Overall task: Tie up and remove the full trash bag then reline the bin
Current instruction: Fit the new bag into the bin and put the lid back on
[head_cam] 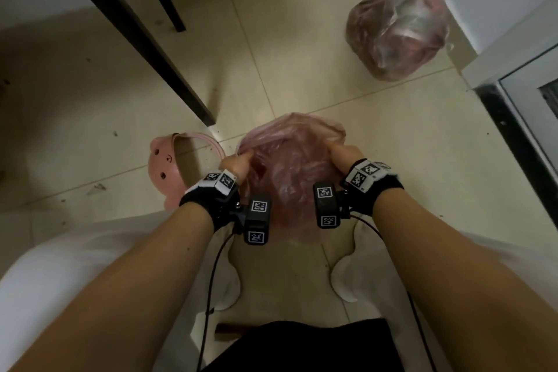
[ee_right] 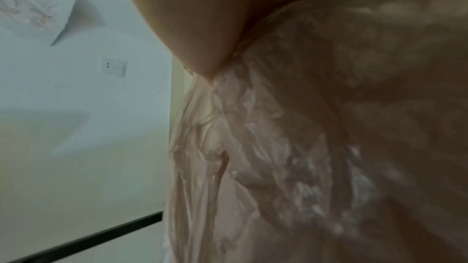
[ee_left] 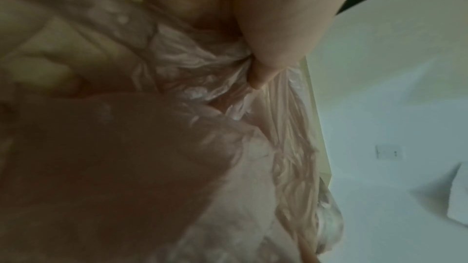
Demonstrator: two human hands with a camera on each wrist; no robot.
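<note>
A thin pink translucent bag hangs spread between my two hands just above the floor. My left hand grips its left edge, and my right hand grips its right edge. In the left wrist view the thumb pinches gathered bag film. Crumpled bag film runs down from the fingers in the right wrist view. A full pink trash bag, closed at the top, sits on the tiles at the far right. The bin itself is hidden under the bag.
A pink ring-shaped lid with a cartoon face lies on the floor to the left. Black table legs slant across the upper left. A white wall and a metal door frame border the right side. My feet stand below the bag.
</note>
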